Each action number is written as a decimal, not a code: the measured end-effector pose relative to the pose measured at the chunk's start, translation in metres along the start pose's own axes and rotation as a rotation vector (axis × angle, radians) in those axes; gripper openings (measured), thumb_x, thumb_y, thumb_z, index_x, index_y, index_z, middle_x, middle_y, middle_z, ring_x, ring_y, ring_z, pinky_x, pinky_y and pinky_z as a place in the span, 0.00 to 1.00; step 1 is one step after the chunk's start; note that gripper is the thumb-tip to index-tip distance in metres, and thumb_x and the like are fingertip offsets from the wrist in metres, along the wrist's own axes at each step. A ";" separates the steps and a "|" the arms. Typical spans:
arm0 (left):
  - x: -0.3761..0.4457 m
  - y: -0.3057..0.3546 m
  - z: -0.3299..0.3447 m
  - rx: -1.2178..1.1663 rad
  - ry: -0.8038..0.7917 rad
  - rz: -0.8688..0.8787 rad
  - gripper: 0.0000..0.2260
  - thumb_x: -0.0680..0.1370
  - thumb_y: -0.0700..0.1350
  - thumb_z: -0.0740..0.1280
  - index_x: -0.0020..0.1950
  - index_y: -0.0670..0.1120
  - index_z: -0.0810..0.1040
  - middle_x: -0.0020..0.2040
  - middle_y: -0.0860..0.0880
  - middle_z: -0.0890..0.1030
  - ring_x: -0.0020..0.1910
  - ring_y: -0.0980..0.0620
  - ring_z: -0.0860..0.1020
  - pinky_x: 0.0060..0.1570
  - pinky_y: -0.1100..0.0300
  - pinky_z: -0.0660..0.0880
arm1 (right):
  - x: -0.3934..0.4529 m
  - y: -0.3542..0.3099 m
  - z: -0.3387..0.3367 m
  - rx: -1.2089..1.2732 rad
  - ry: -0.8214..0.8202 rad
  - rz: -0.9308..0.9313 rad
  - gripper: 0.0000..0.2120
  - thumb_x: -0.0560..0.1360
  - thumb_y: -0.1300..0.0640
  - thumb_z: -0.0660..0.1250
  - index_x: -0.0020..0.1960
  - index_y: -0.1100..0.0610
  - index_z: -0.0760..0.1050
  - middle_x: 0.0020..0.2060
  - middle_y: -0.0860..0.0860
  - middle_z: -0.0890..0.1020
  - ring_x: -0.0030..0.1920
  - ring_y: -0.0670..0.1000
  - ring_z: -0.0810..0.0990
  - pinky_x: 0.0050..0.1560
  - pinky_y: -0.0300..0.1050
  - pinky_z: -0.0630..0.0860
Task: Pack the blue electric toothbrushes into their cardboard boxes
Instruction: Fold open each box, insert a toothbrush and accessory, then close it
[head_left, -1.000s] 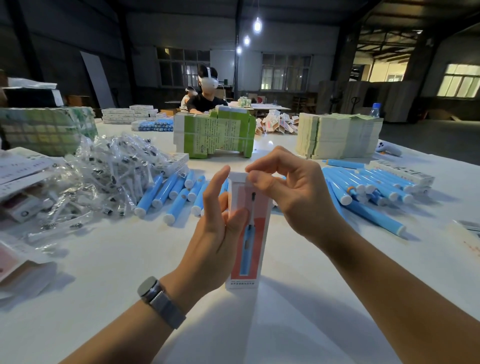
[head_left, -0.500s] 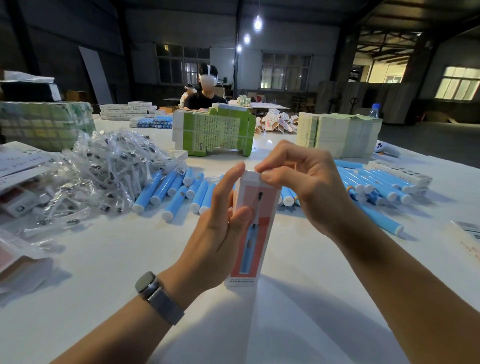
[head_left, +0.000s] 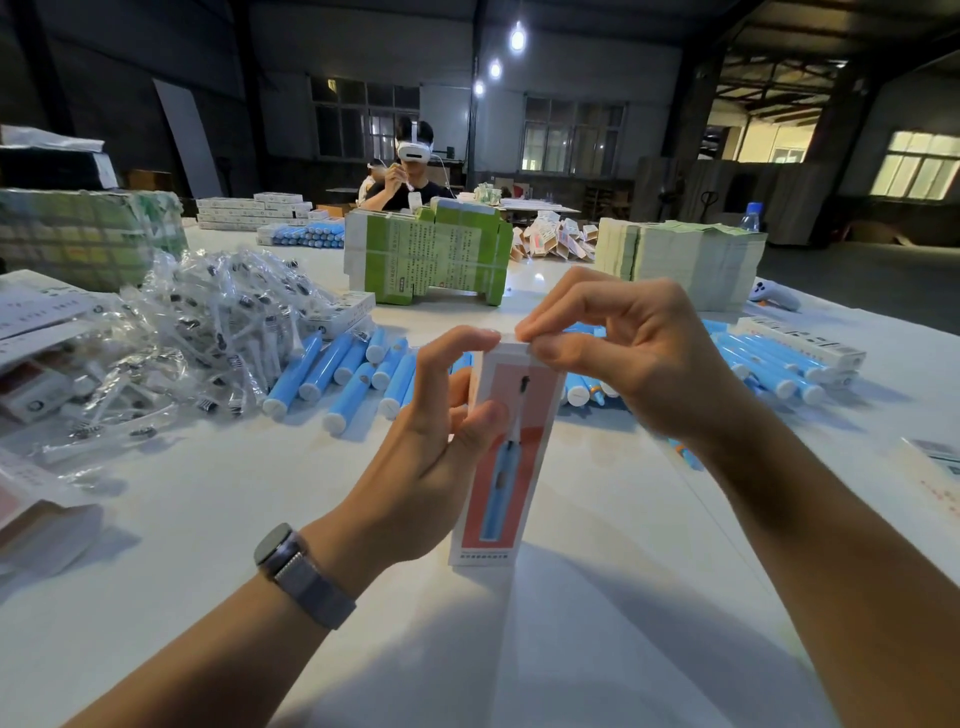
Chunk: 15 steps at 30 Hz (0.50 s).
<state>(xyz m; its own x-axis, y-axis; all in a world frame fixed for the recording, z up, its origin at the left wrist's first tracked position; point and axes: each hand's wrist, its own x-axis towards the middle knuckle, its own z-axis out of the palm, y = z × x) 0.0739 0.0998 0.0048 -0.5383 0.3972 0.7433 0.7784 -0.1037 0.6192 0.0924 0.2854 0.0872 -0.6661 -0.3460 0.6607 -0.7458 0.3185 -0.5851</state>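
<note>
White table (head_left: 182, 519), dim warehouse hall. Far side: seated person (head_left: 410, 176) in white headset. Green carton stack (head_left: 431, 254), pale stack (head_left: 680, 260). Bagged brush heads (head_left: 208, 332), heaped left. Blue toothbrushes (head_left: 332, 374), loose rows, behind both hands. Centre: cardboard box (head_left: 506, 457), upright, red panel with toothbrush picture. Left hand (head_left: 431, 457) grips its side; right hand (head_left: 618, 353) pinches its top flap.
</note>
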 end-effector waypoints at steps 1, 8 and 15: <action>0.000 0.000 -0.001 -0.013 0.003 -0.003 0.14 0.81 0.51 0.58 0.62 0.69 0.62 0.52 0.50 0.79 0.47 0.51 0.81 0.47 0.56 0.79 | -0.001 0.003 0.003 0.015 0.005 -0.008 0.05 0.73 0.63 0.68 0.44 0.55 0.82 0.43 0.57 0.81 0.47 0.50 0.80 0.47 0.45 0.78; -0.003 -0.002 -0.003 0.011 0.037 0.011 0.13 0.82 0.50 0.57 0.60 0.67 0.61 0.49 0.53 0.78 0.44 0.55 0.78 0.43 0.60 0.77 | -0.002 0.014 0.023 0.117 0.074 -0.011 0.04 0.74 0.61 0.68 0.44 0.54 0.81 0.46 0.53 0.80 0.50 0.48 0.79 0.49 0.45 0.78; -0.004 0.003 -0.001 0.069 0.072 0.022 0.12 0.81 0.52 0.56 0.57 0.69 0.60 0.48 0.52 0.78 0.42 0.48 0.79 0.41 0.51 0.80 | -0.005 0.010 0.020 0.081 0.040 -0.003 0.03 0.76 0.62 0.68 0.45 0.58 0.81 0.48 0.51 0.79 0.51 0.48 0.79 0.43 0.58 0.81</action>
<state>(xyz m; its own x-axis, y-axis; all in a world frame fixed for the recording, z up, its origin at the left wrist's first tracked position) 0.0785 0.0972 0.0037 -0.5403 0.3286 0.7746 0.8096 -0.0479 0.5850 0.0880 0.2726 0.0684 -0.6639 -0.3106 0.6803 -0.7474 0.2446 -0.6177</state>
